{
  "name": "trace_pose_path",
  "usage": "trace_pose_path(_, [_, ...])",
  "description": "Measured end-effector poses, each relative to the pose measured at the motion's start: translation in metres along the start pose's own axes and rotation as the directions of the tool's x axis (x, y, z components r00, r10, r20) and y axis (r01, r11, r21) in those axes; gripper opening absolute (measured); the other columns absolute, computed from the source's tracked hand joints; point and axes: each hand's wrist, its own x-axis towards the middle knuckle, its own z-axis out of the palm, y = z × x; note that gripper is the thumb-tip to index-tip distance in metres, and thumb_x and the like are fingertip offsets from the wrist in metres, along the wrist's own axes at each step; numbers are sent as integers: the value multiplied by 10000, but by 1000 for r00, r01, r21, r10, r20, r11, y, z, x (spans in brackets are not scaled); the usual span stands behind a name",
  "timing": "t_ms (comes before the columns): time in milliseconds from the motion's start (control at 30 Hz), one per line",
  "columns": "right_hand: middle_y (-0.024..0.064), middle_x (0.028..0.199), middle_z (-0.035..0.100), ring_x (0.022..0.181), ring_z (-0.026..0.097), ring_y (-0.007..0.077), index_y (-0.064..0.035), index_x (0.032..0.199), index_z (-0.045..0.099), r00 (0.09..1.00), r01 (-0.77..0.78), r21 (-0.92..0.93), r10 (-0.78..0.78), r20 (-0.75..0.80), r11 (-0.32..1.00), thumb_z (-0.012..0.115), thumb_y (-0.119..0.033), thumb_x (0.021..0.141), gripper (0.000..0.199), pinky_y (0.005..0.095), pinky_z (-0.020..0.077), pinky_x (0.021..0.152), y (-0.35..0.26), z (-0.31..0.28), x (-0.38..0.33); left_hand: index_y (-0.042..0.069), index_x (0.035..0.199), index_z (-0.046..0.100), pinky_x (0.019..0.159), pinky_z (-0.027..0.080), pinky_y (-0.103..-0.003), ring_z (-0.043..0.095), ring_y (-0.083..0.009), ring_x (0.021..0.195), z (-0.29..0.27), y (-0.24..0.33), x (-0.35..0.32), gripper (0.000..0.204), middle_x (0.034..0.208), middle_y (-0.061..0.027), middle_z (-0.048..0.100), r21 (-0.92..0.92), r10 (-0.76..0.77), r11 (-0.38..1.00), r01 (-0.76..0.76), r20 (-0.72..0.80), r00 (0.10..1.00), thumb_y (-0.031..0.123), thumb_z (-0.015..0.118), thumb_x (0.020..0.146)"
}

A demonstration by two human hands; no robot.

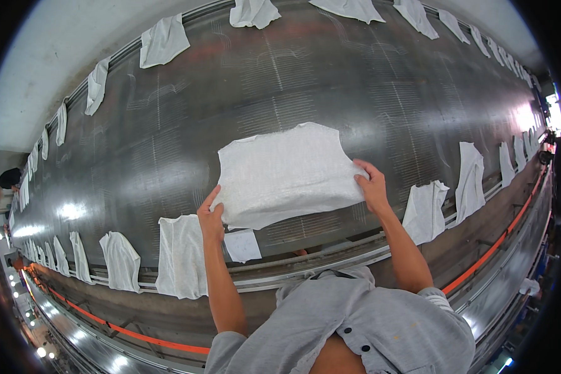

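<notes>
At centre frame we hold the white cloth [285,174] spread over the grey metal bench [168,143], left hand [210,218] and right hand [371,184] fingers clamped on its lower corners, laying-flat step; next needs even lowering.

White cloth [287,171] — matt, nubbly (woven) — glossy metal table [355,81].

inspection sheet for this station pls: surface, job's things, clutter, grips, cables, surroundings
Surface: long shiny metal table, bare in the middle.
Job's things: white cloth held spread above the table.
Clutter: white cloths draped along both long edges; small white sheet under the held cloth.
Grips: left hand and right hand each pinch a lower corner of the cloth.
Cables: nothing seen.
Surroundings: orange rail below the near edge; another person far left.
</notes>
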Motion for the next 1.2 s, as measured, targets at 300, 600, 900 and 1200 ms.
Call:
trace_pose_path(300, [76,1054,696,916,602,115,21,1167,701,980,-188,-66,192,56,980,618,32,838,339,255,482,837,17,-10,-24,-17,1328,617,978,479,-294,632,-211,1107,-12,-56,-27,550,1296,-170,636,-55,-98,994,95,-42,994,-111,621,786])
trace_pose_path(600, [88,1056,714,936,611,124,14,1174,699,979,-194,-68,197,46,979,641,20,840,339,266,481,852,23,-6,-31,-27,1328,614,1025,438,-305,607,-214,1147,-21,-71,-28,561,1304,-167,633,-28,-80,997,78,-65,995,-105,631,772])
trace_pose_path(900, [101,1092,719,1011,623,153,5,1166,701,984,-176,-18,176,30,984,645,2,839,332,282,465,919,46,-8,-37,-39,1333,604,985,471,-294,632,-201,1088,-14,-67,-25,564,1264,-162,650,-60,-81,995,79,-38,996,-112,609,773])
trace_pose_path(1200, [75,1073,715,963,612,118,7,1175,702,978,-208,-77,209,-2,975,644,17,818,361,253,468,880,44,-19,-34,-31,1334,607,987,467,-296,626,-200,1102,-15,-70,-28,565,1264,-153,654,-23,-55,998,55,-11,998,-103,630,774])
